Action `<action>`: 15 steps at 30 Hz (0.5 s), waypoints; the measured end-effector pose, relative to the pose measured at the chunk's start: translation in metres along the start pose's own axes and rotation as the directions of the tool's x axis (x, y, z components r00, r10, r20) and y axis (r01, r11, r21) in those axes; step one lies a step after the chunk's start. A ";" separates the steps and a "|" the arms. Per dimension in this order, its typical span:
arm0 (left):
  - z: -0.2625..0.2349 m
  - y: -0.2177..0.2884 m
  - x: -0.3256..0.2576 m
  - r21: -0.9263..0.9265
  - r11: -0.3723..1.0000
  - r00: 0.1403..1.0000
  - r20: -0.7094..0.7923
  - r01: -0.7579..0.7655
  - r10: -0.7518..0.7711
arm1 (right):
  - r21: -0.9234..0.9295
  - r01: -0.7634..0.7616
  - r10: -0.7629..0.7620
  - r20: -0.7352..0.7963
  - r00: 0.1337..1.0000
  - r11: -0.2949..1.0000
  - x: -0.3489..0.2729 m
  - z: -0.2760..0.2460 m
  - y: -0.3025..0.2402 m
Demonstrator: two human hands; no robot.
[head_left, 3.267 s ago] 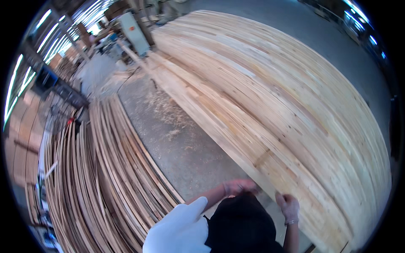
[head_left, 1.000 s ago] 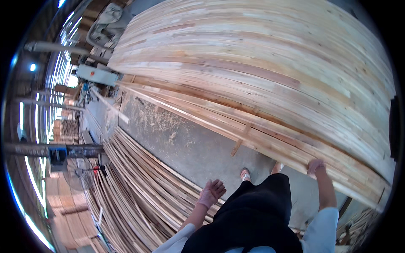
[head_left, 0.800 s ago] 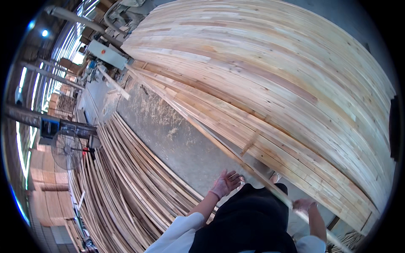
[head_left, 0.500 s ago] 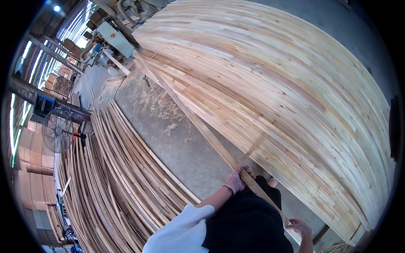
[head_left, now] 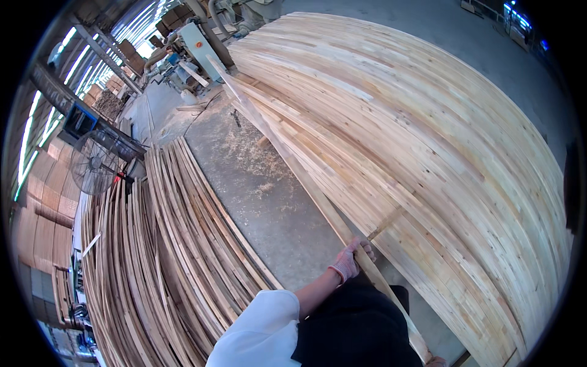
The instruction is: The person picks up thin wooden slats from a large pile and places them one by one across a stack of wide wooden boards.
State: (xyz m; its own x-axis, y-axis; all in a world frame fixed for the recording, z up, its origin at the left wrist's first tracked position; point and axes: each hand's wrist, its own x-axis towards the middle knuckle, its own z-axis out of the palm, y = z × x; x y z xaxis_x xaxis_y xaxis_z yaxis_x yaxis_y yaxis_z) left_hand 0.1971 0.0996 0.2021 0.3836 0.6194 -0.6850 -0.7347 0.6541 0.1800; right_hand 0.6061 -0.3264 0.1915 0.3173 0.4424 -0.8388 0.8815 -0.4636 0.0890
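My left hand (head_left: 347, 262), in a pinkish work glove, is closed around a long, narrow wooden strip (head_left: 318, 199). The strip runs slantwise from beside my dark-clothed lap to the far left, its far end rising over the edge of the long wooden boards (head_left: 428, 153). Only a small part of my right hand (head_left: 436, 362) shows at the lower edge, against the strip's near end; its fingers are mostly cut off from view. The boards lie side by side in a wide, pale layer to my right.
Many loose wooden strips (head_left: 177, 238) lie in a long pile to my left. Beyond them stand a caged fan (head_left: 96, 163) and stacked brown material (head_left: 46, 214). A pale machine cabinet (head_left: 200, 50) stands far off. Sawdust covers part of the concrete floor (head_left: 269, 214).
The view has shifted. The strip's far end now sits higher against the boards and cabinet. My left hand still grips the strip; my right hand has slid mostly out below.
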 end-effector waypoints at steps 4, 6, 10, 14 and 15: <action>0.007 -0.006 -0.016 0.028 0.999 0.997 0.068 -0.035 0.033 | 0.010 0.048 -0.047 -0.038 0.998 0.999 0.013 0.011 0.016; 0.013 -0.018 -0.031 0.008 0.998 0.998 0.037 -0.058 0.058 | -0.008 0.059 -0.059 -0.044 0.997 0.998 0.020 0.023 0.035; 0.019 -0.048 -0.050 -0.001 0.997 0.995 -0.069 -0.075 0.075 | -0.064 0.099 -0.101 -0.023 0.995 0.993 0.044 0.060 0.088; -0.001 -0.079 -0.051 -0.065 0.996 0.994 -0.097 -0.064 0.057 | -0.105 0.122 -0.122 0.006 0.992 0.987 0.069 0.062 0.113; -0.009 -0.085 -0.054 -0.057 0.995 0.989 -0.134 -0.076 0.068 | -0.107 0.128 -0.127 0.018 0.992 0.986 0.067 0.046 0.103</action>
State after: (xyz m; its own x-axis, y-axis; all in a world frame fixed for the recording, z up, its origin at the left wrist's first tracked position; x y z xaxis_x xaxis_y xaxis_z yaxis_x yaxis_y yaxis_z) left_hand 0.2339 0.0073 0.2174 0.2541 0.5987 -0.7596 -0.7924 0.5792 0.1914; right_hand 0.7022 -0.3793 0.1199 0.1964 0.4837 -0.8529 0.9472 -0.3185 0.0375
